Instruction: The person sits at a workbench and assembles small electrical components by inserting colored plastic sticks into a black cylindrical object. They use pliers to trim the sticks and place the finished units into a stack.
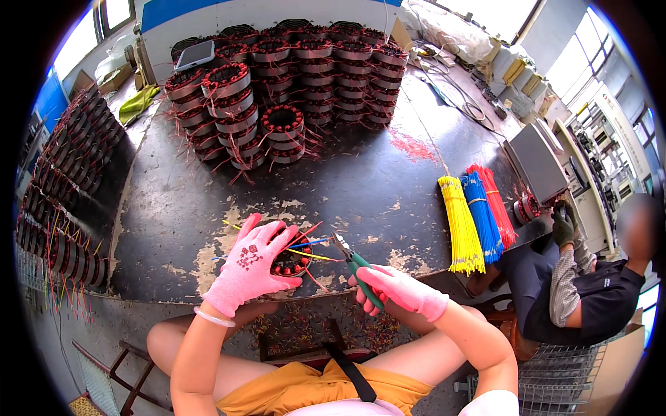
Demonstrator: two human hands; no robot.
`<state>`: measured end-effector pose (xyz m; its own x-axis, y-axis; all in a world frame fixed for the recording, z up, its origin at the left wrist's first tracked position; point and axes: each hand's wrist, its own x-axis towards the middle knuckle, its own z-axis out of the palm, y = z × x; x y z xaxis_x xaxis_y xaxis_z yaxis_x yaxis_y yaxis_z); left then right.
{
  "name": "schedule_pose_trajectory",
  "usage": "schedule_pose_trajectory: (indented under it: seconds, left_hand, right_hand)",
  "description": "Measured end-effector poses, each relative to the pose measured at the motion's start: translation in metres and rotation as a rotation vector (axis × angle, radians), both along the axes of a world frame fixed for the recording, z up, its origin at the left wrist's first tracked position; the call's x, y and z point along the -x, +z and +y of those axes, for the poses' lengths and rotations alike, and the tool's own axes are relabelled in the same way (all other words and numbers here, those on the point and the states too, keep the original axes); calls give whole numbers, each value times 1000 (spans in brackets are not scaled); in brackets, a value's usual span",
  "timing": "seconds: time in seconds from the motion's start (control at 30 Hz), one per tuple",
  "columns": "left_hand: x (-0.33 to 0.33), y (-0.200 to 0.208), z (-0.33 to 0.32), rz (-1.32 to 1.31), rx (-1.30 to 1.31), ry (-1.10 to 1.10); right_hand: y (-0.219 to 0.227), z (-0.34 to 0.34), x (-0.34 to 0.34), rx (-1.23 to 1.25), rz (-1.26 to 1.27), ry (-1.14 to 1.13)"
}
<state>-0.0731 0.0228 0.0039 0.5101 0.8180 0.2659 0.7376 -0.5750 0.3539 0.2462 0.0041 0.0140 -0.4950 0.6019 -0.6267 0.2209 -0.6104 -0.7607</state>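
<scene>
My left hand, in a pink glove, grips a motor stator near the front edge of the table. Its thumb and fingers lie around the ring of red windings, partly hiding it. Blue, yellow and red wires stick out of the stator toward the right, and more wire ends show left of the glove. In my right hand, also in a pink glove, is a pair of cutting pliers with green handles. The pliers' jaws point up and left, close to the wire ends; whether they touch a wire I cannot tell.
Stacked stators fill the back of the dark, worn table. Yellow, blue and red wire bundles lie to the right. More stators stand at left. A gloved co-worker sits at right.
</scene>
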Motion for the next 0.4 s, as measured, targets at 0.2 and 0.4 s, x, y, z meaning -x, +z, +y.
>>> schedule_pose_trajectory:
  seconds: [0.2, 0.4]
  left_hand:
    - [0, -1, 0, 10, 5, 7]
    - [0, -1, 1, 13, 38, 0]
  right_hand:
    - [2, -2, 0, -13, -1, 5]
    - [-2, 2, -2, 13, 1, 35]
